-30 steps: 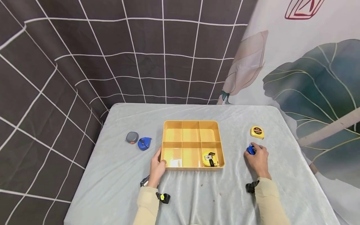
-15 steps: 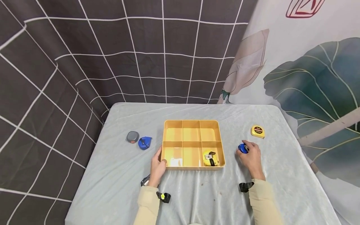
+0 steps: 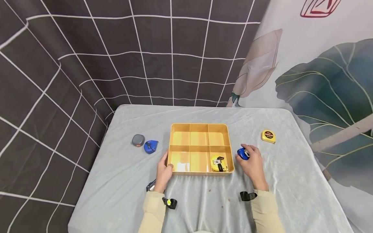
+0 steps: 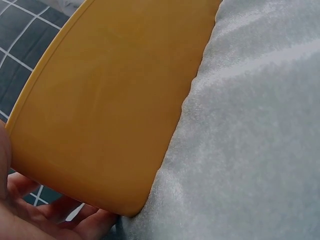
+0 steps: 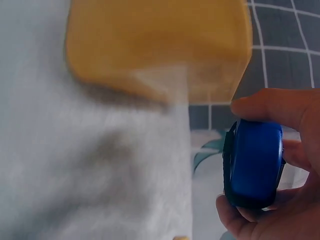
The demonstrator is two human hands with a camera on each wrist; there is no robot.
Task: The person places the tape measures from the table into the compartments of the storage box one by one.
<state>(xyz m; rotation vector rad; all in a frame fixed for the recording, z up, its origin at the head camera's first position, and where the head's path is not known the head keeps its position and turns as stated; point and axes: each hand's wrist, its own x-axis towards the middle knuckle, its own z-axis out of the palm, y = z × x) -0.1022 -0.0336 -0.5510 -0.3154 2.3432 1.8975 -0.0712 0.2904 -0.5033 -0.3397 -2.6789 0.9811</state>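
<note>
A yellow six-compartment organizer box (image 3: 199, 173) sits mid-table. My left hand (image 3: 164, 173) grips its front left corner, thumb at the rim and fingers along the outer side wall; the left wrist view shows those fingers (image 4: 95, 220) against the box's wall (image 4: 110, 100). My right hand (image 3: 253, 165) holds a blue tape measure (image 3: 243, 154) between thumb and fingers, just right of the box. The right wrist view has this blue tape measure (image 5: 256, 162) pinched above the cloth. A yellow tape measure (image 3: 218, 163) lies in the front right compartment.
Left of the box lie a grey tape measure (image 3: 138, 140) and another blue tape measure (image 3: 150, 147). A second yellow tape measure (image 3: 268, 136) lies at the right. A dark object (image 3: 151, 185) shows partly behind my left wrist. Grey cloth (image 3: 204, 207) covers the table.
My right hand has carried the blue tape measure leftward, from near the second yellow tape measure toward the box's right side. The left hand and the box have stayed in place.
</note>
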